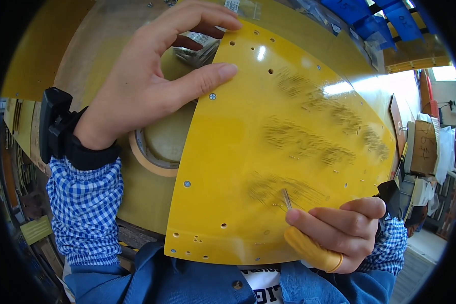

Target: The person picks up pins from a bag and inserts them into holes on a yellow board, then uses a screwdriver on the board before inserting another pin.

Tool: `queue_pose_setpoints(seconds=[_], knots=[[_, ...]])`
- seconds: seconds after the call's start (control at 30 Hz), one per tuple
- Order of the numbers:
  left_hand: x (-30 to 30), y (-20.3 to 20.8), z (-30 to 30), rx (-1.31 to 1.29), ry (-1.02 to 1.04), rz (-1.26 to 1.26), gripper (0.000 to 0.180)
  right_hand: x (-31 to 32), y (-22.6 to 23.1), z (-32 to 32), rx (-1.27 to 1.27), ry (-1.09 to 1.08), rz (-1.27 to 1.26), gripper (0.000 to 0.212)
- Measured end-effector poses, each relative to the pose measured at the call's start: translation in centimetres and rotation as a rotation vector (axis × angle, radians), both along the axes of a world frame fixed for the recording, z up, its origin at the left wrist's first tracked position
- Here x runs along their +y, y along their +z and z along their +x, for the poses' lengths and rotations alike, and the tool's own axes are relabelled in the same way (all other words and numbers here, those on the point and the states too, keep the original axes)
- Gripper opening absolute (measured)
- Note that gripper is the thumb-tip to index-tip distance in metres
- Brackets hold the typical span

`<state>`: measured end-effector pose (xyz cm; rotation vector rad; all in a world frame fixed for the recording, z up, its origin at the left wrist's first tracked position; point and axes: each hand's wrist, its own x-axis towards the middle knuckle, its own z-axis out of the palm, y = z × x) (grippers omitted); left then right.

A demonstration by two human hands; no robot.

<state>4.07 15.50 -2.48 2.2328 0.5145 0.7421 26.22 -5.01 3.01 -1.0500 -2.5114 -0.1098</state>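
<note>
While the left hand rests wide-fingered on the yellow panel at upper left, the right hand pinches a slim metal rod; it points away from those fingers, slightly leftward, over the panel's lower half.

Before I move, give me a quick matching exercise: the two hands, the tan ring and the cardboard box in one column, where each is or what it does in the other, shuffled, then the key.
1. left hand
2. right hand
3. tan ring
4. cardboard box

A. left of the yellow panel, partly hidden
B. holding a thin rod over the yellow panel
C. toward the far right of the view
D. at the yellow panel's upper left edge, fingers spread from thumb

Pairs: 1-D, 2-B, 3-A, 4-C
</note>
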Motion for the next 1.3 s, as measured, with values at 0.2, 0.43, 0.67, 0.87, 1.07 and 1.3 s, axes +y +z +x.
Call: queue_pose_setpoints(seconds=[0.2,0.43,0.67,0.87,1.07,1.3], knots=[[0.0,0.1,0.3,-0.013,-0.006,0.002,0.041,-0.6,-0.3,-0.1,-0.029,0.02,0.106,0.011],[0.0,-0.1,-0.1,-0.001,-0.004,0.003,0.041,0.3,1.0,0.3,0.302,0.018,-0.344,0.01],[0.1,-0.2,0.2,-0.022,-0.016,-0.013,0.041,-0.8,0.5,-0.2,0.083,0.025,-0.075,0.013],[0.1,-0.3,0.0,-0.019,0.002,0.011,0.041,-0.5,0.8,-0.5,-0.002,-0.046,-0.055,0.013],[0.0,-0.2,0.0,-0.018,0.004,-0.004,0.041,0.0,0.1,0.0,-0.013,0.057,-0.04,0.012],[0.0,-0.1,0.1,-0.026,0.002,-0.02,0.041,0.1,0.5,-0.1,0.142,0.146,-0.153,0.012]])
